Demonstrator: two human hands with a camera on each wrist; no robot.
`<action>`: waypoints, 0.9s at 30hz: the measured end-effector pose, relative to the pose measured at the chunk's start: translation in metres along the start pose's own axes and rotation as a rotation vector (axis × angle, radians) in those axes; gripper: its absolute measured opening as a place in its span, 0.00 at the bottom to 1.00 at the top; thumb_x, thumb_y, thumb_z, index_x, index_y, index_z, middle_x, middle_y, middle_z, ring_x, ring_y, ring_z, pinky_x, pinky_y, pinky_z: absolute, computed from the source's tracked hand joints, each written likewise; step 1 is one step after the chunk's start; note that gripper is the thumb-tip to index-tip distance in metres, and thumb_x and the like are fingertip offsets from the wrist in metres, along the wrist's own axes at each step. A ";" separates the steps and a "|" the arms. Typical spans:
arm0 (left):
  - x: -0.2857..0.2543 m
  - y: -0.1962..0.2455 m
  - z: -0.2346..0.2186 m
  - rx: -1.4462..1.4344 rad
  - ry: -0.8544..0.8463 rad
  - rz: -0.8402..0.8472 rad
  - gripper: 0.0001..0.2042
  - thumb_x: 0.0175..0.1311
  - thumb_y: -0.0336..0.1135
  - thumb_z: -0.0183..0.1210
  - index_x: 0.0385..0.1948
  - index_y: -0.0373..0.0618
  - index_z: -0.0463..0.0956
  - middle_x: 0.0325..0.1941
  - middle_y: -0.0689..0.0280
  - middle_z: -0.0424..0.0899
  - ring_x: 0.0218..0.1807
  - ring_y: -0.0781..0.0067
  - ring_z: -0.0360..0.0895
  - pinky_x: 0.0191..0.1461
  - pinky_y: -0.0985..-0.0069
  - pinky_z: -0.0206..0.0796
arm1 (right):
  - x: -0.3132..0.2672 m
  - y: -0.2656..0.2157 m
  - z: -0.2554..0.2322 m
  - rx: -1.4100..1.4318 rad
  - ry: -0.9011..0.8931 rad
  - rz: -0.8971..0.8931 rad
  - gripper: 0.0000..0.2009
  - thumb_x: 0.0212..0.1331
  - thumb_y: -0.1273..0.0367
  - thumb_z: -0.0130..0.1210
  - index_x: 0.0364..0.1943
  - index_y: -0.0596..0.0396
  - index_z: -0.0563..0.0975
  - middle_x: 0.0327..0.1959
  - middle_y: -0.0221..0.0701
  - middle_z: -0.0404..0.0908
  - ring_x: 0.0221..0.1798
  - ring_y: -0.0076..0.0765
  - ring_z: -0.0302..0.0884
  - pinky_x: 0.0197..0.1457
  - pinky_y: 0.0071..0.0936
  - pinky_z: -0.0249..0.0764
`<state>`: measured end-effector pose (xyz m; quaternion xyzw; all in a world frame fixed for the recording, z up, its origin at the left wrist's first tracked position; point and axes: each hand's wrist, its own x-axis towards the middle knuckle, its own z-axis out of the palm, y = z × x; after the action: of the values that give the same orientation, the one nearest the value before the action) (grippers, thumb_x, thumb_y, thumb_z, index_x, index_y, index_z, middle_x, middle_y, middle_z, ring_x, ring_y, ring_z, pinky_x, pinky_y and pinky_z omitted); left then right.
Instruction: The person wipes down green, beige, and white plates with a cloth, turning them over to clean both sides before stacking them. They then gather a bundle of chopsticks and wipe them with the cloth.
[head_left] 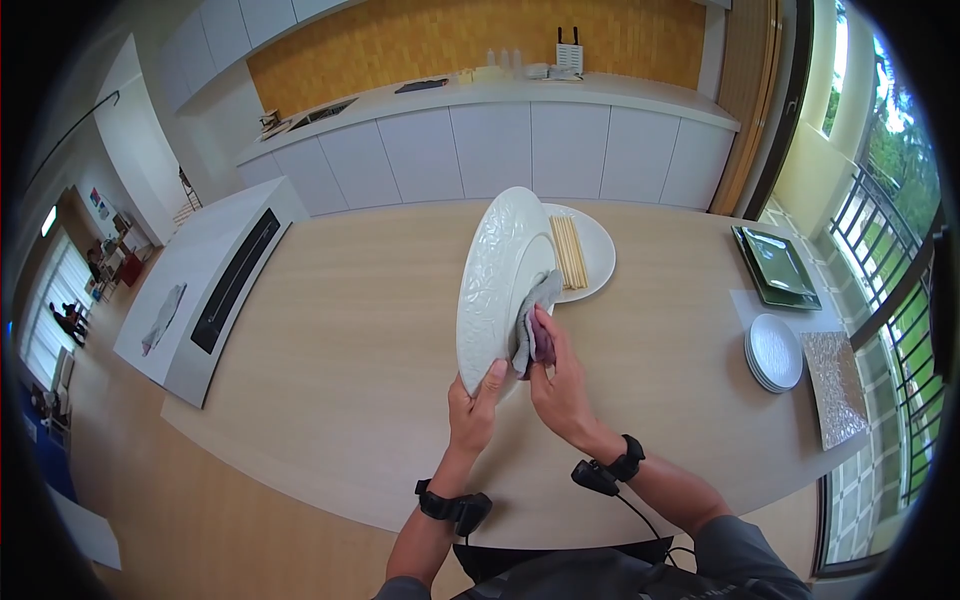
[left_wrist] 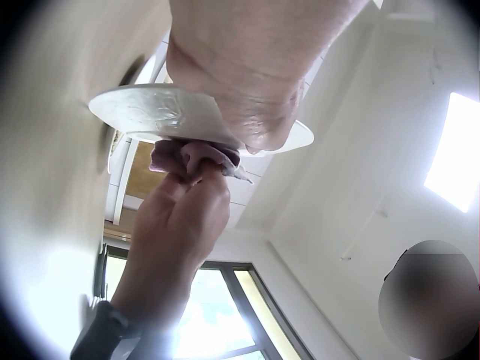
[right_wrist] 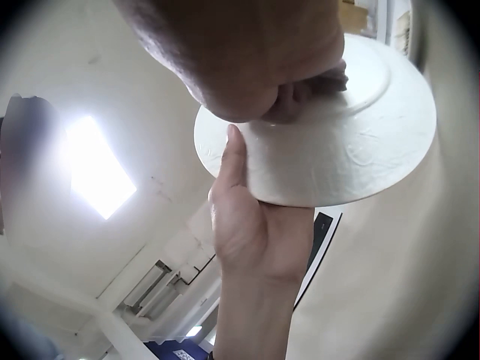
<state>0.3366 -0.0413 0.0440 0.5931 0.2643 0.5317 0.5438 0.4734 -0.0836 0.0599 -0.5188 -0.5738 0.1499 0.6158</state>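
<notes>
A large white plate with an embossed rim (head_left: 492,270) is held up on edge, tilted, above the table. The left hand (head_left: 474,408) grips its lower edge, thumb on the face toward the right hand; the other fingers are hidden behind the plate. Pinched in the right hand (head_left: 562,388) is a grey and purple cloth (head_left: 540,315), pressed against the plate's middle. In the left wrist view the cloth (left_wrist: 196,156) touches the plate (left_wrist: 146,112) under the right hand (left_wrist: 180,225). The right wrist view shows the left hand (right_wrist: 247,225) supporting the plate (right_wrist: 390,142) from below.
Behind the held plate, a round white plate (head_left: 598,250) carries several wooden chopsticks (head_left: 568,253). At the table's right are green square plates (head_left: 780,262), stacked small white plates (head_left: 776,352) and a silvery rectangular tray (head_left: 834,390). Another cloth (head_left: 165,315) lies on the white unit at left.
</notes>
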 end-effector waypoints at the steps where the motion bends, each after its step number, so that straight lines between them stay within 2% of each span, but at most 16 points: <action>1: 0.000 -0.001 0.000 -0.012 -0.003 -0.005 0.18 0.75 0.38 0.56 0.56 0.33 0.75 0.53 0.62 0.83 0.54 0.76 0.77 0.59 0.76 0.68 | -0.007 0.000 0.001 0.012 -0.022 0.018 0.30 0.62 0.87 0.45 0.71 0.62 0.58 0.74 0.50 0.59 0.74 0.53 0.63 0.69 0.39 0.68; 3: 0.002 -0.002 0.001 -0.038 -0.002 -0.007 0.18 0.75 0.38 0.56 0.57 0.33 0.75 0.53 0.62 0.83 0.54 0.76 0.77 0.59 0.76 0.68 | -0.014 0.000 0.002 0.024 -0.042 0.036 0.30 0.61 0.87 0.45 0.70 0.62 0.59 0.74 0.51 0.59 0.74 0.54 0.63 0.69 0.40 0.69; 6: 0.001 0.000 0.001 -0.077 0.002 -0.012 0.17 0.75 0.37 0.56 0.57 0.32 0.75 0.53 0.62 0.83 0.54 0.76 0.77 0.58 0.77 0.68 | -0.015 -0.006 0.005 0.014 -0.069 -0.051 0.31 0.59 0.88 0.45 0.70 0.62 0.60 0.73 0.51 0.61 0.74 0.56 0.63 0.69 0.41 0.69; 8: 0.001 0.001 0.001 -0.089 0.001 -0.014 0.17 0.75 0.37 0.56 0.57 0.32 0.75 0.53 0.62 0.83 0.54 0.76 0.77 0.58 0.77 0.68 | -0.004 -0.007 0.006 -0.049 -0.052 -0.191 0.32 0.59 0.88 0.45 0.70 0.61 0.59 0.73 0.52 0.61 0.72 0.58 0.64 0.69 0.40 0.69; 11: 0.001 -0.004 0.000 -0.037 0.009 0.010 0.17 0.75 0.37 0.56 0.57 0.32 0.75 0.53 0.62 0.83 0.54 0.76 0.77 0.58 0.77 0.68 | 0.016 -0.001 0.000 -0.103 -0.040 -0.223 0.31 0.60 0.87 0.45 0.70 0.61 0.59 0.73 0.52 0.61 0.72 0.56 0.64 0.69 0.39 0.68; 12: 0.001 -0.005 -0.001 0.001 0.018 0.024 0.17 0.75 0.37 0.56 0.56 0.33 0.75 0.53 0.62 0.83 0.53 0.76 0.77 0.59 0.76 0.68 | 0.020 0.002 -0.002 -0.104 -0.040 -0.224 0.31 0.60 0.87 0.45 0.70 0.61 0.59 0.73 0.52 0.61 0.72 0.56 0.64 0.69 0.39 0.68; 14: 0.002 -0.005 -0.002 0.040 0.030 0.041 0.17 0.75 0.38 0.56 0.56 0.33 0.75 0.53 0.62 0.83 0.53 0.76 0.77 0.59 0.76 0.68 | 0.025 0.009 -0.005 0.015 -0.049 -0.052 0.30 0.60 0.87 0.44 0.70 0.61 0.59 0.73 0.52 0.62 0.73 0.55 0.65 0.69 0.38 0.68; 17: 0.002 -0.002 0.000 0.055 0.066 0.030 0.18 0.75 0.39 0.56 0.56 0.33 0.76 0.53 0.62 0.83 0.54 0.76 0.77 0.59 0.76 0.67 | 0.017 0.015 -0.009 0.038 -0.073 0.043 0.29 0.61 0.87 0.45 0.69 0.61 0.61 0.73 0.52 0.62 0.73 0.53 0.65 0.69 0.37 0.68; 22: 0.002 0.000 0.001 -0.061 0.026 -0.011 0.18 0.75 0.38 0.56 0.56 0.33 0.76 0.53 0.63 0.83 0.54 0.76 0.76 0.59 0.76 0.67 | -0.003 0.007 -0.002 0.018 -0.088 -0.057 0.29 0.60 0.87 0.46 0.68 0.61 0.62 0.73 0.51 0.61 0.72 0.56 0.66 0.69 0.37 0.69; 27: 0.001 0.000 0.000 0.002 0.036 0.024 0.18 0.75 0.38 0.56 0.56 0.33 0.76 0.53 0.63 0.83 0.54 0.76 0.76 0.59 0.76 0.67 | 0.019 0.008 -0.005 -0.047 -0.056 -0.170 0.30 0.59 0.88 0.46 0.69 0.60 0.62 0.74 0.50 0.61 0.72 0.57 0.66 0.68 0.39 0.70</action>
<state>0.3374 -0.0401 0.0447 0.5870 0.2676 0.5487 0.5317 0.4869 -0.0680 0.0653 -0.4780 -0.6360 0.0979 0.5979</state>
